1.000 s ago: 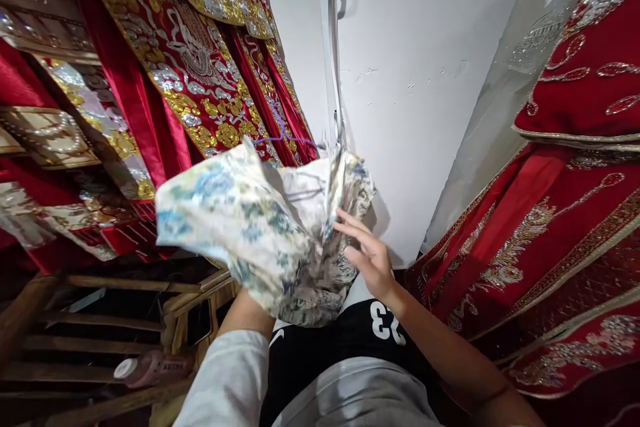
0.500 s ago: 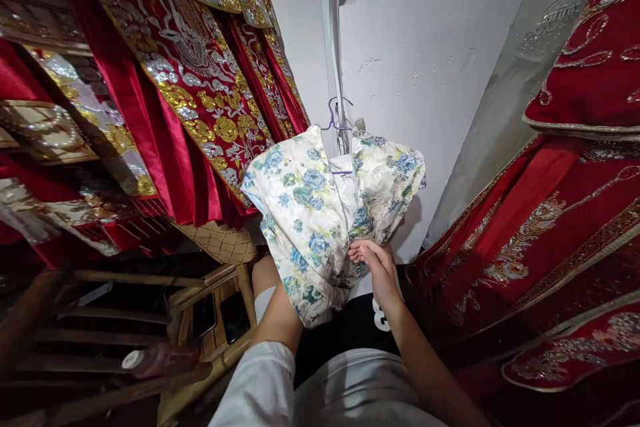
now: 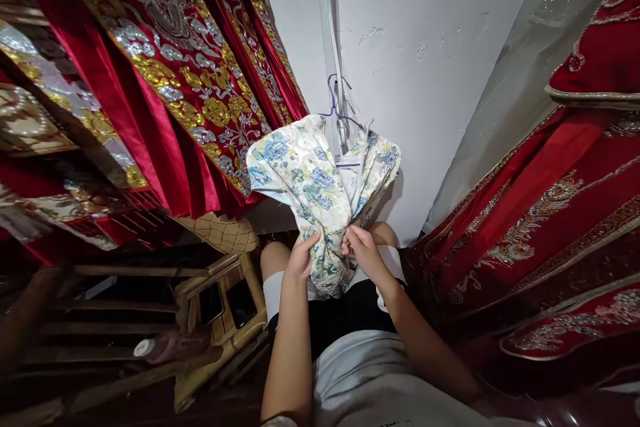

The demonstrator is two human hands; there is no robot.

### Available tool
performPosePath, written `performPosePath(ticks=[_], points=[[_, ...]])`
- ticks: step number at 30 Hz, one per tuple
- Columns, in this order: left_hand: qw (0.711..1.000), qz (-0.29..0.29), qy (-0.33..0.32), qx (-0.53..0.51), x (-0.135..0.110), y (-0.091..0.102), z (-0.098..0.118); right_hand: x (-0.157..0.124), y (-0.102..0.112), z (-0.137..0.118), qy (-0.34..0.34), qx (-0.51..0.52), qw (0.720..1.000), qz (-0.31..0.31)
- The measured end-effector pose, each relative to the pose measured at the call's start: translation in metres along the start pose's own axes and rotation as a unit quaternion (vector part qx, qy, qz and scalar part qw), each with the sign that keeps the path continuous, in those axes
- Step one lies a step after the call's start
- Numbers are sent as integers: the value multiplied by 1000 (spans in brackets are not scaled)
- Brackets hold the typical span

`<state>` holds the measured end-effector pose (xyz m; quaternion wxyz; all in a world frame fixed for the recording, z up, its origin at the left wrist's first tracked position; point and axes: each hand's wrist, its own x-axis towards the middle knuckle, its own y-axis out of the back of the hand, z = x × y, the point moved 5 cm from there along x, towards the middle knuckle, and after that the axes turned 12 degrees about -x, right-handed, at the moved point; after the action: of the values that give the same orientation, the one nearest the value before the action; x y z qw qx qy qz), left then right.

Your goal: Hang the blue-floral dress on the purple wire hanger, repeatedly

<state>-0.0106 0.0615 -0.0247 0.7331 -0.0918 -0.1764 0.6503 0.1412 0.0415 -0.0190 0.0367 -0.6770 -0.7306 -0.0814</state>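
A white garment with blue and green flowers (image 3: 323,180), likely a short-sleeved top, is draped on a thin purple hanger (image 3: 333,99) in front of me. Its lower part is bunched above my lap. My left hand (image 3: 303,255) grips the left side of the cloth, thumb on the front and fingers partly hidden behind it. At the front edge, on the right side, my right hand (image 3: 361,247) is closed with its fingertips pinching the fabric. The bottom of the garment lies in folds between my wrists.
Red gowns with gold and silver embroidery (image 3: 200,93) hang on the left, with more red dresses (image 3: 525,233) on the right. A white wall (image 3: 410,33) stands ahead. At lower left is a bamboo chair (image 3: 235,340) with dark phones (image 3: 241,300) and a bottle (image 3: 167,347).
My left hand has come out from behind the garment and now grips its left side. The cloth is gathered narrower at the waist. The right hand has shifted slightly left and up.
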Motion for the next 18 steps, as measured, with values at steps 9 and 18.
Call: performPosePath(ticks=[9, 18], points=[[930, 267, -230, 100, -3, 20, 14, -10, 21, -6, -35, 5, 998, 45], [970, -14, -122, 209, 0, -46, -14, 24, 6, -29, -37, -40, 993, -100]])
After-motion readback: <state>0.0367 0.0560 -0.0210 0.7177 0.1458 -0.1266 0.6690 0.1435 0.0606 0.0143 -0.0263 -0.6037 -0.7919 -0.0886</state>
